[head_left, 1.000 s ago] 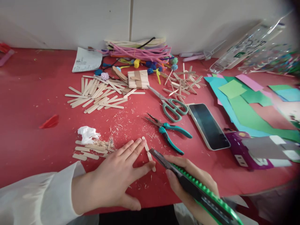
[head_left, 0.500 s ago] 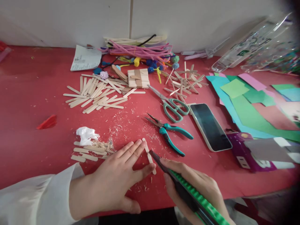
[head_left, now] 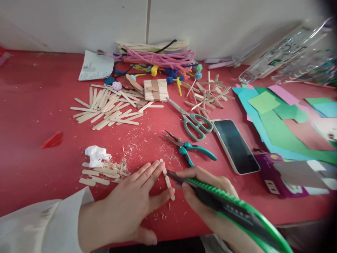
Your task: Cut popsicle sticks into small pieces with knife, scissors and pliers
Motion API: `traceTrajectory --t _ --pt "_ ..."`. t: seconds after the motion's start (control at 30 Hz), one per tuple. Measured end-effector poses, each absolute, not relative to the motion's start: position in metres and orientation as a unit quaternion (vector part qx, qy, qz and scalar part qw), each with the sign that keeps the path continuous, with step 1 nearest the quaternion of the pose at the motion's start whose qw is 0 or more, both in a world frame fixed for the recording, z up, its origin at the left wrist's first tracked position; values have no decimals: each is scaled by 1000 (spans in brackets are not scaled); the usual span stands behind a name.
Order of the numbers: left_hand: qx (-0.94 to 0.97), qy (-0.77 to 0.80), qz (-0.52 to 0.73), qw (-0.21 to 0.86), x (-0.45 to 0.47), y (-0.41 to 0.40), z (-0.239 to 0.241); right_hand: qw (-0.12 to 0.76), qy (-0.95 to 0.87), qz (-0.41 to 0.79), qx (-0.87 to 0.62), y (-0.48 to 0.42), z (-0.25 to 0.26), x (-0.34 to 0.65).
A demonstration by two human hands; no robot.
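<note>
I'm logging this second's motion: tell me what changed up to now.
The right hand moved forward, now hiding one handle end of the pliers, and the rear of the cutter swung right. Nothing was taken or let go. The left hand still holds the stick down, the cutter's tip stays at it, and the phone lies as before.

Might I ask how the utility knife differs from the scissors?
The utility knife is green and black; the scissors have greyish handles. The right hand grips the utility knife; the scissors lie on the table. The utility knife has one long body; the scissors, two looped handles. Both are cutting tools.
</note>
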State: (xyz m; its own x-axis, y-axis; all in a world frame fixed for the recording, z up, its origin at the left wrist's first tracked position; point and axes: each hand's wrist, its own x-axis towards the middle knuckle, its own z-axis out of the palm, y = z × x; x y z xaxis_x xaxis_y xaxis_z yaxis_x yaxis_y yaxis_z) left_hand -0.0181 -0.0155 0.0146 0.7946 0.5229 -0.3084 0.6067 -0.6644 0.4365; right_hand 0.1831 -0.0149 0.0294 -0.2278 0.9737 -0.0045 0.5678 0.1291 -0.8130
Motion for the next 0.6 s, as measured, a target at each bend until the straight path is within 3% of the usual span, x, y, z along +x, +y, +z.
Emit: traceTrajectory --t 0.2,0.33,0.6 --pt "917 312 -65 241 -17 -17 9 384 -480 517 -596 -23 2 195" --pt "924 308 -55 219 -18 -17 6 408 -440 546 -585 -30 -8 195" --pt "932 305 -29 192 -20 -20 4 329 -649 332 -600 -46 18 193"
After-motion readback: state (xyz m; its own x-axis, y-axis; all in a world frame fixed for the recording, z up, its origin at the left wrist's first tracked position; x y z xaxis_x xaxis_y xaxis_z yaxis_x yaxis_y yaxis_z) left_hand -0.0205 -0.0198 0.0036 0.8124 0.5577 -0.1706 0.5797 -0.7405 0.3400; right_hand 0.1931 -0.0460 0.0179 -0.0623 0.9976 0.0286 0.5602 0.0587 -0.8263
